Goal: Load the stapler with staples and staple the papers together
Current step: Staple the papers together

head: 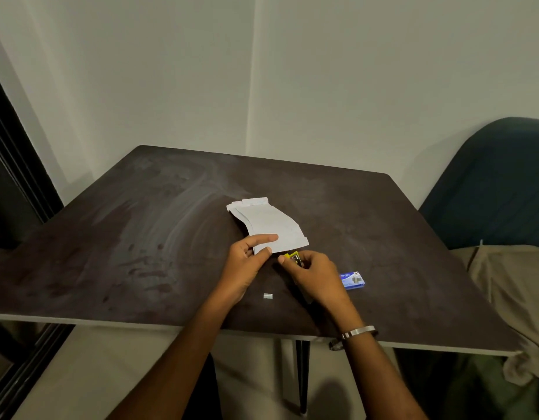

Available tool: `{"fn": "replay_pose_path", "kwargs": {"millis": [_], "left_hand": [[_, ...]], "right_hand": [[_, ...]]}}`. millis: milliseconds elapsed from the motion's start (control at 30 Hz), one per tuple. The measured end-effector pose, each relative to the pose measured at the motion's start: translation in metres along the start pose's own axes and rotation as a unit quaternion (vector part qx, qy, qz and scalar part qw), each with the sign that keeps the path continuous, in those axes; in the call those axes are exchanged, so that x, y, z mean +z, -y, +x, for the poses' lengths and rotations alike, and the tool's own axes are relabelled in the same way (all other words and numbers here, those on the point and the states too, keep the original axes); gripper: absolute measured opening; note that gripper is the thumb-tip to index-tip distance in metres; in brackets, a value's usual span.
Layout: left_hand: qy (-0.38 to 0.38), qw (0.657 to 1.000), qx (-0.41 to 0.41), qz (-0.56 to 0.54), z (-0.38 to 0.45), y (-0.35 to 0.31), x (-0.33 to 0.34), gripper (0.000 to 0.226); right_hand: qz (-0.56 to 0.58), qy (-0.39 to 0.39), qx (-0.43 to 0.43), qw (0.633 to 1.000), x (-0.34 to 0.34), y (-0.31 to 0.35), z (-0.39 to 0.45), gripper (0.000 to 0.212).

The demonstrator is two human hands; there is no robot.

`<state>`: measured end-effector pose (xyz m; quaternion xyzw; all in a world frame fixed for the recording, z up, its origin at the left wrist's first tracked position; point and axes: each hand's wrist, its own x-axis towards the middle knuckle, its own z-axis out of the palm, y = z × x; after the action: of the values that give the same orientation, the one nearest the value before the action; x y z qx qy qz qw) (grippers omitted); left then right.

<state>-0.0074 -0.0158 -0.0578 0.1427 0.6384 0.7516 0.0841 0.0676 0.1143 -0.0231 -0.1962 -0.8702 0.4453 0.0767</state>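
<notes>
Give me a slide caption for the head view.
Left hand pinches paper stack; right hand brings yellow stapler to its corner.

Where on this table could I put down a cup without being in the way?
The whole left half of the table is bare, from the papers out to the left edge. The far strip beyond the papers is free too. It's crowded near the front centre: left hand, right hand with the stapler, loose staples, staple box.
</notes>
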Motion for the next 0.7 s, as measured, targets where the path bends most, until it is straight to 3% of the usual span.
{"fn": "replay_pose_path", "kwargs": {"millis": [367, 567, 700], "left_hand": [[0.0, 1.0, 0.005, 0.018, 0.0, -0.001, 0.001, 0.03], [0.004, 1.0, -0.001, 0.003, -0.001, 0.0, 0.0, 0.033], [0.013, 1.0, -0.007, -0.023, 0.001, 0.001, -0.001, 0.033]], "right_hand": [[-0.19, -0.078, -0.022, 0.979, 0.023, -0.003, -0.007, 0.047], [-0.197, -0.067, -0.022, 0.978, 0.025, -0.002, -0.009, 0.056], [-0.137, -0.048, -0.002, 0.989, 0.009, -0.001, 0.001, 0.052]]}}
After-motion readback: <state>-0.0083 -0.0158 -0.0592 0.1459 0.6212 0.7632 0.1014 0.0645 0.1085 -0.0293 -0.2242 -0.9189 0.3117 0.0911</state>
